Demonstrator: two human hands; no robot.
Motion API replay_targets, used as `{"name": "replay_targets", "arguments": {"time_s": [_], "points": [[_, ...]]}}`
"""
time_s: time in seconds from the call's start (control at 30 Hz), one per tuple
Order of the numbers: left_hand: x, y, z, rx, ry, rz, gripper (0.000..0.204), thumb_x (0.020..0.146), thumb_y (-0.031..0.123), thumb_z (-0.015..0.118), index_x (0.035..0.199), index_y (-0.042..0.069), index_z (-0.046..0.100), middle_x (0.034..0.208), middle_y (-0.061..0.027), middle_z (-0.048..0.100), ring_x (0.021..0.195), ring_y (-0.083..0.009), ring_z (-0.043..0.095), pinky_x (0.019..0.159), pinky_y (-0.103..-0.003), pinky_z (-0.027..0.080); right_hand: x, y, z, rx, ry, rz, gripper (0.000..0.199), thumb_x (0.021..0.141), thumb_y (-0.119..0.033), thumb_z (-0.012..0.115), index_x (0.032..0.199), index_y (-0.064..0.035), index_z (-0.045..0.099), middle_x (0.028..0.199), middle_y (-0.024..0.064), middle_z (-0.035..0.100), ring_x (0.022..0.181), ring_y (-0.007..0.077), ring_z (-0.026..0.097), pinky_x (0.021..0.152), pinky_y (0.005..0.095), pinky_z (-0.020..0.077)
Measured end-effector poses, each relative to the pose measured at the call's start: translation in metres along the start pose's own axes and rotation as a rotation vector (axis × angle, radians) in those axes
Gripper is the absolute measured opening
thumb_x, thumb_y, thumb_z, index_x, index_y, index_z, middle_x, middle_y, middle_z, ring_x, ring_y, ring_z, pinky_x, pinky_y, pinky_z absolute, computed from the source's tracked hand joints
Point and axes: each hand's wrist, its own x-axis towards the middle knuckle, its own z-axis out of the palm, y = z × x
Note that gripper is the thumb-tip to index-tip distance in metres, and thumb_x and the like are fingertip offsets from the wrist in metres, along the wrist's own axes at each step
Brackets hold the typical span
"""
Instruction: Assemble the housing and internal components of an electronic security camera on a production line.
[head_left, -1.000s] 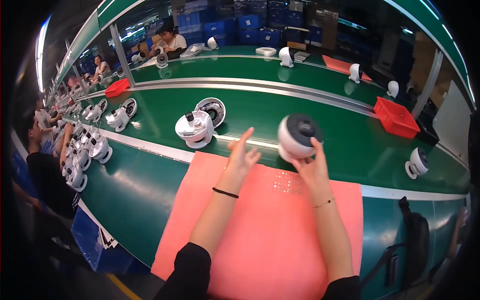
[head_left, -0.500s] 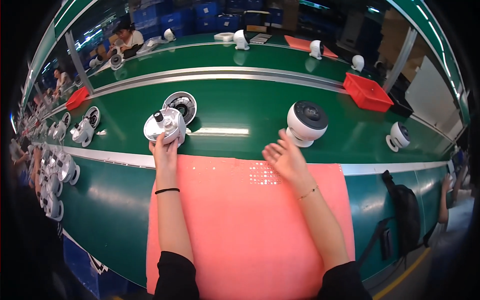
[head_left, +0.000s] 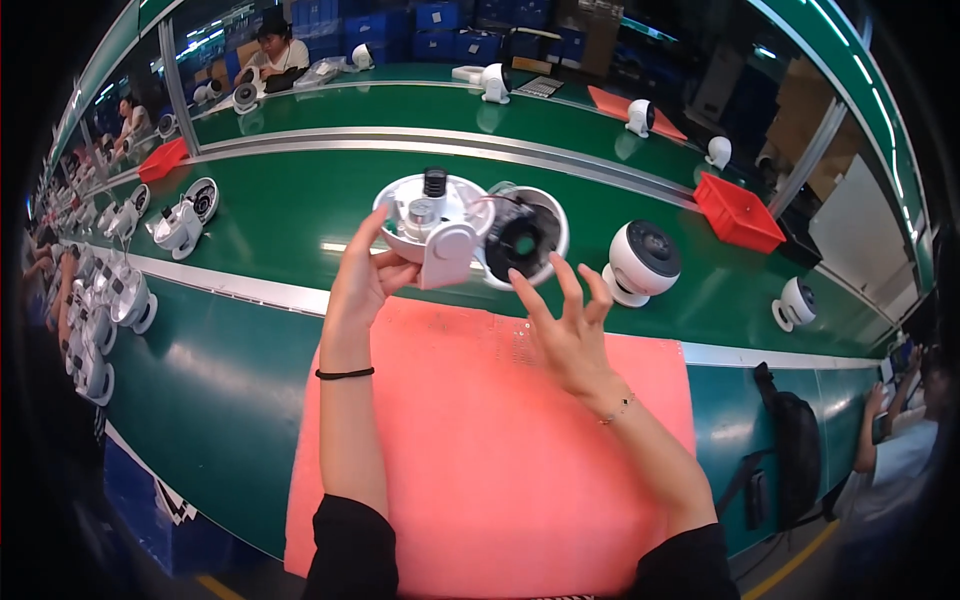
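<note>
My left hand [head_left: 362, 275] is wrapped round the rear half of an opened white ball-shaped camera [head_left: 448, 255], lifted above the far edge of the pink mat [head_left: 500, 440]. Inside this half are a black cylinder and a round white part. Thin wires link it to the camera's front shell [head_left: 562, 235], which hangs at its right with its dark inside and round black part facing me. Fingers spread, my right hand [head_left: 572, 335] is at the front shell's lower rim; whether the fingertips touch it is unclear. Just right of it, a closed white ball camera [head_left: 643, 262] stands on its base.
Opened camera units [head_left: 180, 225] stand on the green belt to the left, and several more crowd the far left. Another closed camera [head_left: 795, 303] is at the right, near a red tray [head_left: 738, 212]. A black bag [head_left: 795, 435] hangs by the right bench. Co-workers sit around the line.
My left hand has lifted the opened camera and brought it to the right, turning it. My right hand has moved slightly left to its front shell. The head view has shifted a little.
</note>
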Motion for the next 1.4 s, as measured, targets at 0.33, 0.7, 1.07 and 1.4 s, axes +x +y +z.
{"name": "replay_targets", "arguments": {"time_s": [0.33,0.7,1.07,1.4], "points": [[-0.016,0.011,0.012,0.234,-0.196,-0.116,0.053,0.084,0.054,0.054,0.109,0.007,0.059,0.083,-0.0098,0.068,0.067,-0.0171,0.066,0.062,-0.03,0.053,-0.032,0.021,-0.095,0.126,0.102,-0.247,0.025,0.058,-0.004,0.07,0.075,-0.0159,0.057,0.112,-0.001,0.061,0.11,0.0313,0.035,0.093,0.0488,0.0383],[-0.053,-0.049,0.077,0.794,-1.821,-0.354,0.037,0.091,0.034,0.055,0.077,0.001,0.065,0.065,0.0028,0.057,0.06,-0.0088,0.051,0.054,-0.028,0.043,-0.029,-0.027,-0.185,1.548,-0.824,0.778,0.054,0.081,-0.012,0.073,0.12,0.0002,0.038,0.107,0.011,0.057,0.101,0.0144,0.055,0.084,0.0293,0.046],[-0.122,0.014,0.029,1.069,-0.576,-0.012,0.03,0.086,0.027,0.062,0.075,-0.001,0.061,0.064,-0.01,0.061,0.057,-0.0158,0.058,0.058,-0.029,0.048,-0.017,-0.032,-0.157,1.511,-1.006,1.082,0.04,0.087,-0.008,0.064,0.118,-0.0003,0.041,0.104,0.0095,0.063,0.094,0.0103,0.06,0.076,0.0227,0.0496],[-0.199,0.007,0.009,1.145,-0.492,0.221,0.052,0.068,0.045,0.078,0.075,-0.003,0.059,0.062,-0.0127,0.061,0.046,-0.0255,0.059,0.044,-0.032,0.048,-0.015,-0.032,-0.134,1.362,-1.022,0.844,0.033,0.081,-0.013,0.072,0.103,-0.0005,0.052,0.078,0.0069,0.066,0.07,0.0098,0.063,0.06,0.0223,0.0496]]}}
